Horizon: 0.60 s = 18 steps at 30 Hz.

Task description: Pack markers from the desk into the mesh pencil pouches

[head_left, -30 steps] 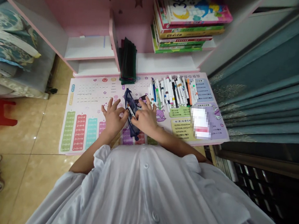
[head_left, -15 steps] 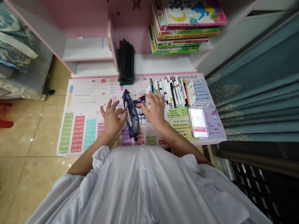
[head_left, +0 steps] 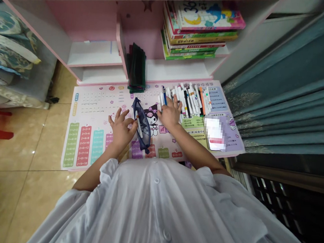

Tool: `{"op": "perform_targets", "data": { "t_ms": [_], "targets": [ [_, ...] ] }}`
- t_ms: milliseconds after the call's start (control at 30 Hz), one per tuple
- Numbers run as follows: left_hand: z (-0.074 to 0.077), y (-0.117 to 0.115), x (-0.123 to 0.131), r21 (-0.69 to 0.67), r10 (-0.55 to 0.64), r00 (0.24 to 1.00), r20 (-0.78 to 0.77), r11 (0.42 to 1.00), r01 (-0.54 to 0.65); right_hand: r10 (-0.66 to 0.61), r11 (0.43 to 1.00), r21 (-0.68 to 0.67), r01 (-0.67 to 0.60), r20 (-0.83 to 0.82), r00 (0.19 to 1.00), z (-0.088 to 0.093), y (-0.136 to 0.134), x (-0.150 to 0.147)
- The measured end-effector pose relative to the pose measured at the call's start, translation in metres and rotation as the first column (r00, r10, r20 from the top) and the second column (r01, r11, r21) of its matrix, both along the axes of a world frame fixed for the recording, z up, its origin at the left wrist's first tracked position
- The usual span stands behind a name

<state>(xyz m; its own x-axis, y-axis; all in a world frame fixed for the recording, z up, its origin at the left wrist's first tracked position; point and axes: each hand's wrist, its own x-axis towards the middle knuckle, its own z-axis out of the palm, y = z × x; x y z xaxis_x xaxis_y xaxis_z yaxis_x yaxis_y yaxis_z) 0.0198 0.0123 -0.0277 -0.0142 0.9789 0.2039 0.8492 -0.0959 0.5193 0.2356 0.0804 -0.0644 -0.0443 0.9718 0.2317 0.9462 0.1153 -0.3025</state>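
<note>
On the bench, I see a printed times-table mat [head_left: 92,109] with a heap of felt-tip markers [head_left: 194,98] along its far edge. Dark green mesh pouches [head_left: 137,68] stand on the shelf just beyond, below a stack of books [head_left: 201,30]. My left hand [head_left: 120,130] has its grip closed on the edge of a dark blue mesh pencil case [head_left: 140,125], which lies mid-mat with pens inside. My right hand [head_left: 170,114] is open, its fingertips [head_left: 177,101] on the markers.
</note>
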Motion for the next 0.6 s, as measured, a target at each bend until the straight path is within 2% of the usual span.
{"op": "perform_targets", "data": {
  "t_ms": [167,300,433,600],
  "targets": [
    [0.000,0.000,0.000,-0.003,0.004,1.000,0.004,1.000,-0.004,0.004,0.999,-0.033,-0.004,0.007,1.000,-0.002,0.006,-0.005],
    [-0.001,0.000,0.000,-0.009,0.000,1.000,0.005,1.000,0.000,-0.017,0.998,-0.062,0.015,-0.018,1.000,0.004,0.007,-0.008],
    [-0.001,0.000,-0.001,-0.010,0.001,1.000,0.011,1.000,-0.001,-0.036,0.999,-0.014,0.035,-0.131,0.991,0.018,-0.005,-0.012],
    [-0.001,-0.001,0.000,-0.007,0.009,1.000,0.013,1.000,-0.009,0.055,0.998,0.042,-0.046,-0.225,0.973,0.044,-0.037,-0.022]
  ]
}}
